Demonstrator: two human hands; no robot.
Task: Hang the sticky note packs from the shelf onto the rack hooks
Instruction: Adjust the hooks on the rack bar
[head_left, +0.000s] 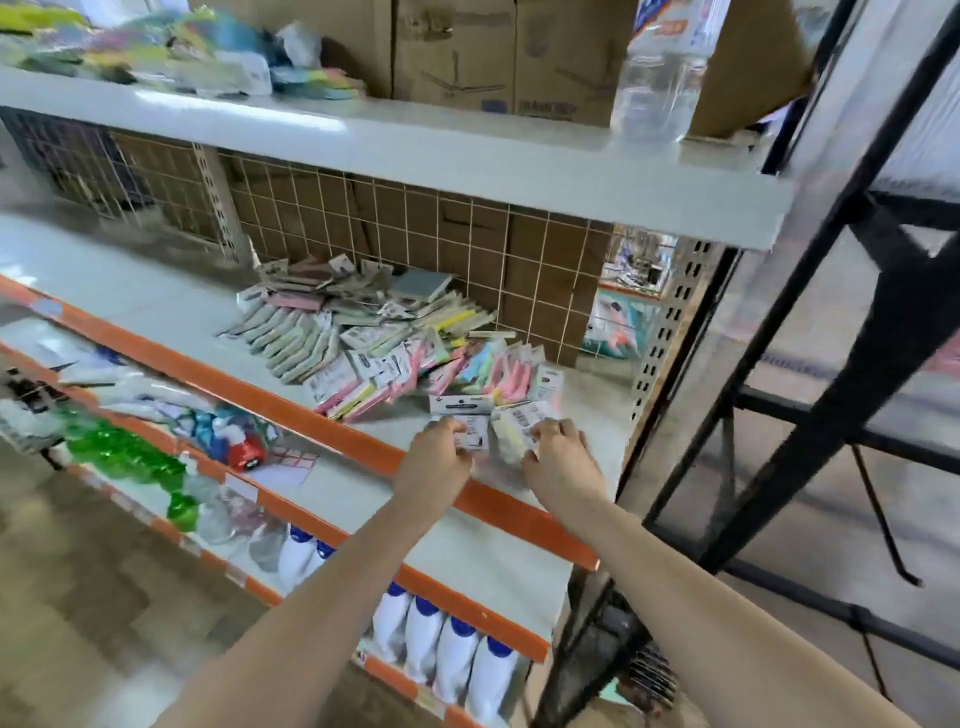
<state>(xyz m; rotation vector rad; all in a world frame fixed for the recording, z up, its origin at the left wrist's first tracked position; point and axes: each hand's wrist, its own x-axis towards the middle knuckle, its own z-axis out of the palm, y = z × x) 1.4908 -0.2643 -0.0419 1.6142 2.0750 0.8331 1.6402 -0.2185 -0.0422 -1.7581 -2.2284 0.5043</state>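
Note:
A heap of sticky note packs (363, 332) in pastel colours lies on the middle shelf (156, 306), against the wire grid back panel (467, 234). At the shelf's front edge my left hand (434, 462) grips a pack with a white header card (460, 410). Beside it, my right hand (558, 457) holds another pack with a yellowish pad (517, 426). The two packs nearly touch between my hands. The picture is blurred, so the finger detail is unclear. No hooks are plainly visible.
A black metal rack frame (810, 395) stands at the right. The top shelf carries a clear water bottle (657, 73), cardboard boxes (498, 52) and colourful goods. Lower shelves hold white bottles with blue caps (447, 654) and green packages (124, 452). Orange strips edge the shelves.

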